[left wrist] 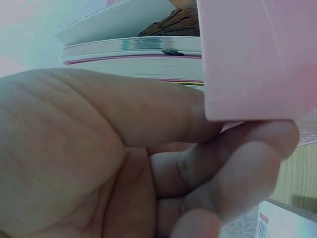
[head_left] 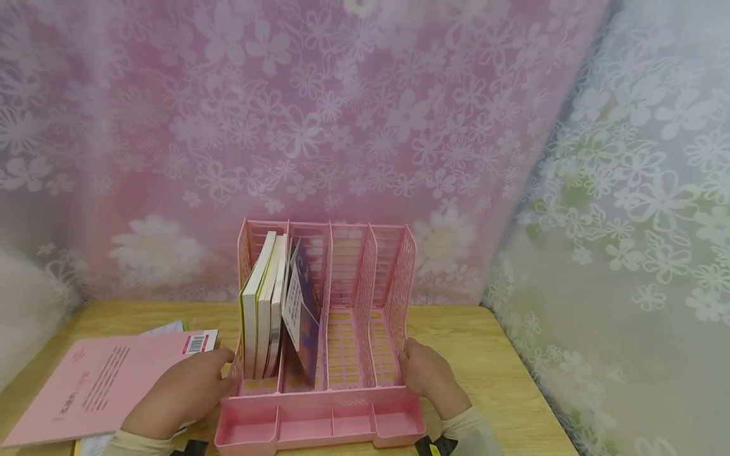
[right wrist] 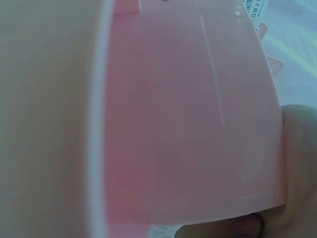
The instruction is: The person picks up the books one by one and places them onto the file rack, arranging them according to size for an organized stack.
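A pink plastic desktop file rack (head_left: pixel 349 408) stands on the table, with upright dividers and a front tray split into small compartments. My left hand (head_left: pixel 185 389) grips its left side low down; in the left wrist view, the thumb and fingers (left wrist: pixel 173 114) pinch the pink wall. On the opposite side, my right hand (head_left: pixel 430 373) holds the right wall near the bottom. Several thick books (head_left: pixel 263 310) stand in the leftmost slot. A thin purple-covered book (head_left: pixel 307 316) leans in the second slot. The two right slots hold no books.
A pink booklet (head_left: pixel 114 380) lies flat left of the rack, overlapping other books beneath it. The wooden tabletop (head_left: pixel 485 380) extends to the right. A pink flowered curtain (head_left: pixel 342 126) hangs behind, and a pale flowered one (head_left: pixel 639 253) is at the right.
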`<control>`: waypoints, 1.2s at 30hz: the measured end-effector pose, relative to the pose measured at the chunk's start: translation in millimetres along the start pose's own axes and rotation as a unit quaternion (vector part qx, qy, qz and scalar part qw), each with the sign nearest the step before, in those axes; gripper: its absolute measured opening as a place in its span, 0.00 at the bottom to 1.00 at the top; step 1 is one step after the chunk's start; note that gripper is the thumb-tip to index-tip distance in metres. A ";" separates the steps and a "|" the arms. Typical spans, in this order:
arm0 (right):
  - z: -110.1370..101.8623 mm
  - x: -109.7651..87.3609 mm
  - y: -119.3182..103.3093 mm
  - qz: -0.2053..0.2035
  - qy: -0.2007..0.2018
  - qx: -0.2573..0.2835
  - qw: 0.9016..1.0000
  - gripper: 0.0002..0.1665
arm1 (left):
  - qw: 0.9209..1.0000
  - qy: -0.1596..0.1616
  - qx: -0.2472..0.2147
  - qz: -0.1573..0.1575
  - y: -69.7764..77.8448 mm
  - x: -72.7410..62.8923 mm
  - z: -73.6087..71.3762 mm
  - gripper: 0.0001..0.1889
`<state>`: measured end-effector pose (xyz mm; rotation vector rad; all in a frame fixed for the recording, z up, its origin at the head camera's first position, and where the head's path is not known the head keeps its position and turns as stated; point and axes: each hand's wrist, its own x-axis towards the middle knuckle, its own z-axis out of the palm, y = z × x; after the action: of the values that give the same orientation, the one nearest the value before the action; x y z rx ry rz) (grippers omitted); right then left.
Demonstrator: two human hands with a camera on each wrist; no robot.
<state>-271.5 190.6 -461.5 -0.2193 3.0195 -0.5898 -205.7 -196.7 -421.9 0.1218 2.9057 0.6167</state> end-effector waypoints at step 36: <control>1.0 0.8 0.7 -0.009 0.005 0.008 1.000 0.13 | 0.992 0.042 -0.101 -0.063 -57.5 16.9 -13.6 0.24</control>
<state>-272.3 190.7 -462.7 -0.2431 3.0244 -0.6189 -227.3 -252.6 -435.7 -0.1165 2.8804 0.9074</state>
